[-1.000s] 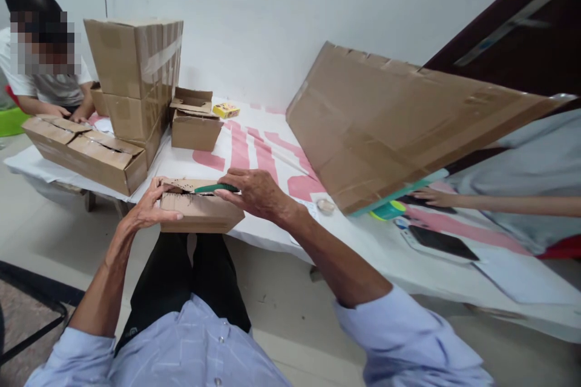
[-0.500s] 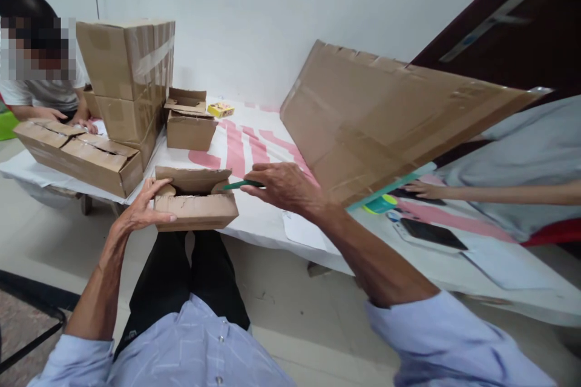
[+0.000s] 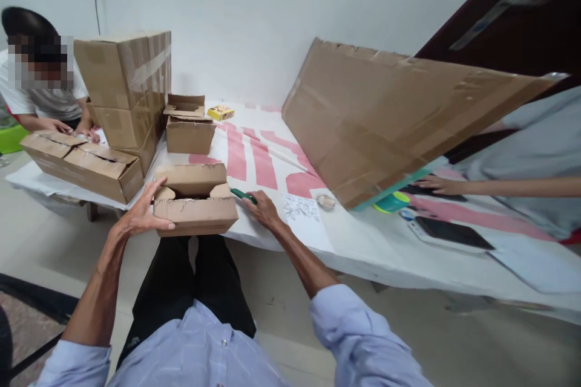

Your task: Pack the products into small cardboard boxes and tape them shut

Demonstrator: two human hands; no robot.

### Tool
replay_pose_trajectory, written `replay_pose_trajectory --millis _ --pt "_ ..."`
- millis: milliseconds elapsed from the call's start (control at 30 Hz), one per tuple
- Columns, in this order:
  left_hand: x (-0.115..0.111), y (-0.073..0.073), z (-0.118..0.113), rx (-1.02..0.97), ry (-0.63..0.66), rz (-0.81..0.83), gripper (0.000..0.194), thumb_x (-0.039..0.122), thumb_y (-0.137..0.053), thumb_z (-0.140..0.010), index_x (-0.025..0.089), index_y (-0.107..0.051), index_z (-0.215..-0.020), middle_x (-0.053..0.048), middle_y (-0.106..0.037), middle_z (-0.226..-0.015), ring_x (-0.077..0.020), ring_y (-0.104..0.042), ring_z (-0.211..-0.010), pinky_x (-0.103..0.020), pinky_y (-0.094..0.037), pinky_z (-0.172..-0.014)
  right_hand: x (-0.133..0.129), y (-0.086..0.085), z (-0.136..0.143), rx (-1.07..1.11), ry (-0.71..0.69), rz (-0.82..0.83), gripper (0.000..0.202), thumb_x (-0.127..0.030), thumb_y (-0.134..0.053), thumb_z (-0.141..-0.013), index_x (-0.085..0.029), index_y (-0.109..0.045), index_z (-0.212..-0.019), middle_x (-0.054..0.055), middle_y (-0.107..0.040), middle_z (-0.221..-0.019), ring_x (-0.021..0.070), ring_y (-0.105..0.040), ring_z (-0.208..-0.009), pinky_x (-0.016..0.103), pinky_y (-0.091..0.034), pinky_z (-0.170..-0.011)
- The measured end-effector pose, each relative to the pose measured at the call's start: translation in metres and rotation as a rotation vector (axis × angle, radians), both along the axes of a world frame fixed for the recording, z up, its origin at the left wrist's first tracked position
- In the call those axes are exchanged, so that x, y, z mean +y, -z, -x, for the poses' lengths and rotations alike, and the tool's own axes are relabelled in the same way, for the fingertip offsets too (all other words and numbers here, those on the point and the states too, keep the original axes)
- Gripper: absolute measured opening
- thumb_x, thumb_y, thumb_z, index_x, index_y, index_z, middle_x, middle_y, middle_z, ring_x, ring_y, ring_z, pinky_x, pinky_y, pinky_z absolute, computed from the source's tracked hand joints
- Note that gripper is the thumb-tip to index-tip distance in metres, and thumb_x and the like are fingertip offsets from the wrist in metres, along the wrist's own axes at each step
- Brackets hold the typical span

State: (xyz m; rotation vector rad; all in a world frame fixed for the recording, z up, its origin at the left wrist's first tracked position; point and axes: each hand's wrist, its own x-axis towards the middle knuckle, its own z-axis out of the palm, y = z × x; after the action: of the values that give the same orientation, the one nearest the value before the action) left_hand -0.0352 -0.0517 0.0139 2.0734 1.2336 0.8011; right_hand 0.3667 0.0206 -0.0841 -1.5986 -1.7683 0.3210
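Note:
A small cardboard box [image 3: 195,217] with its top flaps raised sits at the table's front edge, before my body. My left hand [image 3: 141,213] grips its left end, thumb on the front face and fingers at the back. In my right hand [image 3: 262,208] is a slim green tool [image 3: 242,195], whose tip points left at the box's right side. The hand rests low by the table, just right of the box. What lies inside the box is hidden.
Stacked cartons [image 3: 129,84], long boxes [image 3: 86,163] and an open box [image 3: 189,133] stand left. A yellow packet [image 3: 220,112] lies behind. A large cardboard panel [image 3: 390,115], tape roll [image 3: 325,202], printed sheet [image 3: 304,217] and tablet [image 3: 451,234] are right. People sit at both sides.
My right hand has moved down with the green tool, off the box's top edge to beside its right end. The printed sheet and tape roll now show. My left hand keeps its hold.

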Motion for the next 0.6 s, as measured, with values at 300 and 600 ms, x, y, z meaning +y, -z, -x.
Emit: replay_pose_trajectory --millis 300,600 --pt "0.003 -0.002 -0.007 0.006 -0.036 0.015 0.136 0.068 -0.095 -0.061 0.02 -0.03 -0.171 -0.02 -0.035 -0.171 -0.046 -0.036 -0.16 -0.062 -0.03 -0.133 -0.03 -0.103 0.068 -0.24 -0.519 -0.342 0.027 -0.041 -0.061 -0.106 -0.022 -0.079 -0.113 0.012 -0.074 -0.113 0.0301 -0.063 -0.113 0.047 -0.051 -0.102" --pt "0.011 0.01 0.015 -0.134 0.083 0.155 0.146 0.085 -0.087 -0.058 0.016 -0.029 -0.173 -0.023 -0.025 -0.178 -0.0487 -0.024 -0.165 -0.06 -0.032 -0.132 -0.112 -0.096 0.083 -0.456 -0.594 -0.524 0.022 -0.017 -0.057 -0.107 -0.023 -0.075 -0.094 0.009 -0.072 -0.099 0.0238 -0.062 -0.097 0.038 -0.048 -0.088"
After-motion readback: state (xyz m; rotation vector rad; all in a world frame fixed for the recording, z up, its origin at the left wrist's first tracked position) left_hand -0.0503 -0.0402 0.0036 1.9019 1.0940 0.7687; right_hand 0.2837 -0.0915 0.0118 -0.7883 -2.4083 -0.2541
